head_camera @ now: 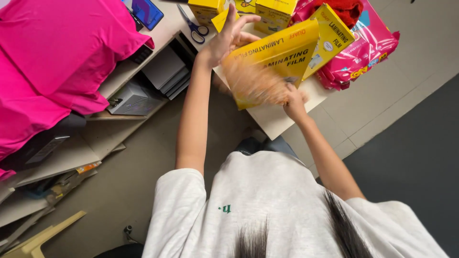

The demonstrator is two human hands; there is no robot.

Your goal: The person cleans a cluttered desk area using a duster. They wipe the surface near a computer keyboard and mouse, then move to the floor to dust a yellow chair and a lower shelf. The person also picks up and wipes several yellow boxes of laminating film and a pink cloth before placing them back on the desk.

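The left hand point(229, 36) curls its grip over the top edge of a flat yellow cardboard box point(272, 59) held tilted above the pale counter point(277, 119), while the right hand point(294, 102) pinches a glossy, blurred clear sheet point(253, 83) at the box's lower edge. Just behind lie a second yellow box point(332, 36), blue-handled scissors point(193, 26) and crinkly pink plastic packs point(368, 52).

The flat box point(275, 57) at upper centre is bright yellow with red lettering, like the second flat box point(330, 36) behind it. Smaller cartons point(272, 12) along the top edge are yellow too. Hot-pink fabric point(52, 57) fills the upper left. The scissors point(195, 26) have blue handles. The plastic packet point(363, 50) at upper right is pink, with red cloth point(342, 9) on it. The bench point(275, 119) is cream.
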